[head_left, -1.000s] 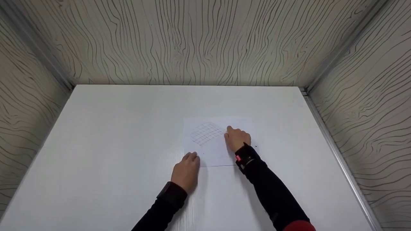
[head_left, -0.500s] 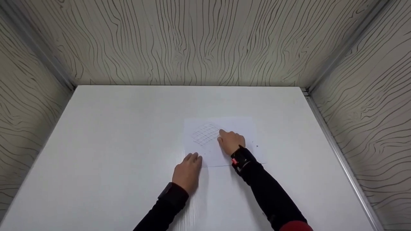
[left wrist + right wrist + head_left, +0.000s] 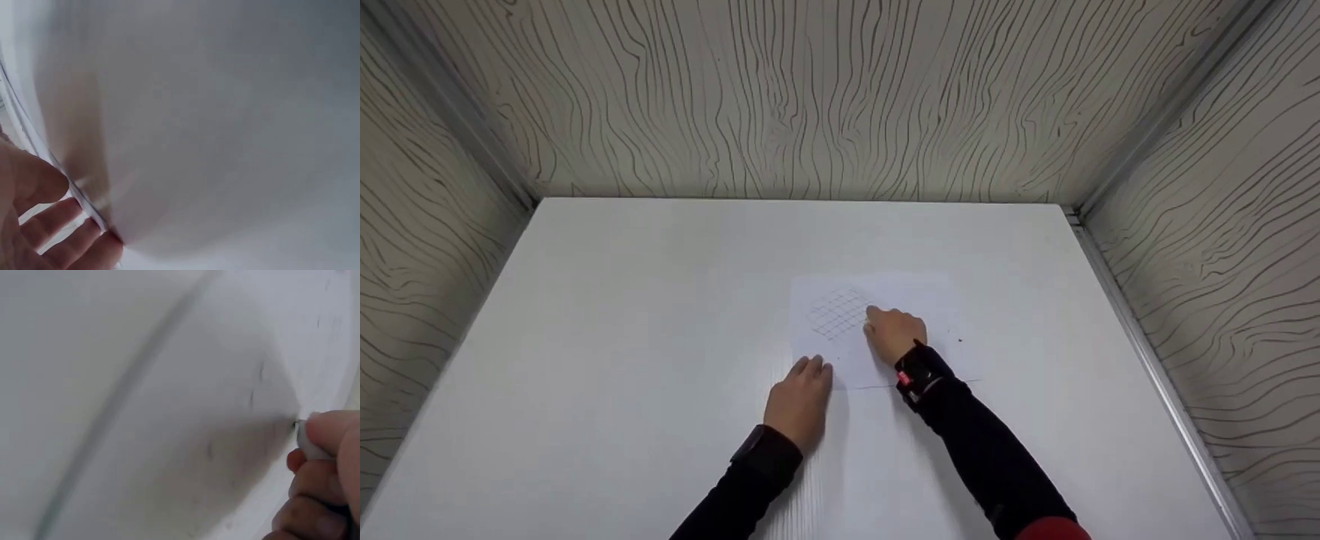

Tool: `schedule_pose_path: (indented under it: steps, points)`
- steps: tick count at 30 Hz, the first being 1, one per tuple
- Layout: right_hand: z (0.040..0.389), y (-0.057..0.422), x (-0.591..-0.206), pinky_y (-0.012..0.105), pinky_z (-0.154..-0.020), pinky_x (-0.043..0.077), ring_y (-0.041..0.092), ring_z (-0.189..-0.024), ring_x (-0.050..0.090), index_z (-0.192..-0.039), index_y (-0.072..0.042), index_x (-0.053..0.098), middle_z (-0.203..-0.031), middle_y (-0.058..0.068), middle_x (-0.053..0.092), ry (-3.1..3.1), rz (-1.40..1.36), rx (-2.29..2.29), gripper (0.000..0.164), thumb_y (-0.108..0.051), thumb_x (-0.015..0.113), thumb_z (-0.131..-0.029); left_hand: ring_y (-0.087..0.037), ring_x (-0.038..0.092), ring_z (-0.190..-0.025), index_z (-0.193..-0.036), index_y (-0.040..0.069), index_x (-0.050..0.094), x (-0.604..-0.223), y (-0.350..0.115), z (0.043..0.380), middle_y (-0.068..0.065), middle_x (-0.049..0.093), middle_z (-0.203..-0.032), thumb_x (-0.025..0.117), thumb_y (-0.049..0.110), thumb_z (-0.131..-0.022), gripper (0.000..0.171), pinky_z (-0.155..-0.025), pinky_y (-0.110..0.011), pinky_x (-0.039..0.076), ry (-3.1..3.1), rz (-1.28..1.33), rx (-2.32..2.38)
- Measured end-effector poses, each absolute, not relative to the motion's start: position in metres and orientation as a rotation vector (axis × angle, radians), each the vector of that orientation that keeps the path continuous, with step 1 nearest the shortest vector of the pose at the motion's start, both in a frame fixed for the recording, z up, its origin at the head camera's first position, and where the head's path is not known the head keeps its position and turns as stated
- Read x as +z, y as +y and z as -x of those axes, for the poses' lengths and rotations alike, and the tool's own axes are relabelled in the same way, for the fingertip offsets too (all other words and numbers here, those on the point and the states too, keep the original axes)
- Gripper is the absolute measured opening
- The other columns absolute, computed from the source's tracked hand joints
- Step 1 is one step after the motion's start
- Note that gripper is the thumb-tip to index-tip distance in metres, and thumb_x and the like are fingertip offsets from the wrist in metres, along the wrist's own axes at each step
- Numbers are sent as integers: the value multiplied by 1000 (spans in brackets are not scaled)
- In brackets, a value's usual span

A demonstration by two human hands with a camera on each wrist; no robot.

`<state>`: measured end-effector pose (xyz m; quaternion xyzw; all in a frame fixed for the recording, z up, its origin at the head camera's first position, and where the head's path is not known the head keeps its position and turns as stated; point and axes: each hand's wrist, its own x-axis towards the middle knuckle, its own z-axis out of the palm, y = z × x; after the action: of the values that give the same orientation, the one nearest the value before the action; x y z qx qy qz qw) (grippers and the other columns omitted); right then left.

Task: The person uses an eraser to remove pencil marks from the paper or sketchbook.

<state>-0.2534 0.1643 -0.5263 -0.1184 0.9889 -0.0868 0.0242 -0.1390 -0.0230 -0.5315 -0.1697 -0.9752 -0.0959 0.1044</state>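
Note:
A white sheet of paper (image 3: 915, 289) lies on the white table (image 3: 660, 337), with a thin dark crosshatched grid (image 3: 837, 313) drawn in its upper left part. My left hand (image 3: 798, 405) rests at the sheet's lower left corner, fingertips pressing on it; the left wrist view has its fingers (image 3: 62, 233) along the paper's edge. Over the grid's right side, my right hand (image 3: 895, 334) pinches a small white eraser (image 3: 309, 443) between thumb and forefinger. The eraser's darkened corner is right at the paper; most of it is hidden by the fingers.
Small dark specks (image 3: 960, 340) lie by the sheet's right side. A patterned panel (image 3: 810, 97) rises behind the table's far edge, with further panels (image 3: 1222, 247) on both sides. A metal rail (image 3: 1155, 382) runs along the right edge.
My right hand has moved left and slightly nearer over the sheet, in on the grid's right part. Grid lines there look shorter and fainter. The left hand has stayed almost still.

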Motion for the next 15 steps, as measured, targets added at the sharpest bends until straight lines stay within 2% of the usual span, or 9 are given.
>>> schedule_pose_path:
  steps: [9,15]
  points:
    - [268,207,-522,43,-50,43,29,-56,55,-83,-10,55,-65,12,59,3177,51,-193,15,-24,58,-89,-26,58,-112,-114,8,64,-530,-23,138,-9,61,-119,61,-2,-80,36,-71,-38,56,-2913,502,-288]
    - [262,189,-522,36,-45,40,24,-53,52,-85,-11,55,-65,9,59,3075,327,-258,17,-27,54,-91,-27,57,-112,-115,8,64,-531,-23,138,-10,61,-119,59,-1,-81,35,-71,-39,56,-2923,504,-300]
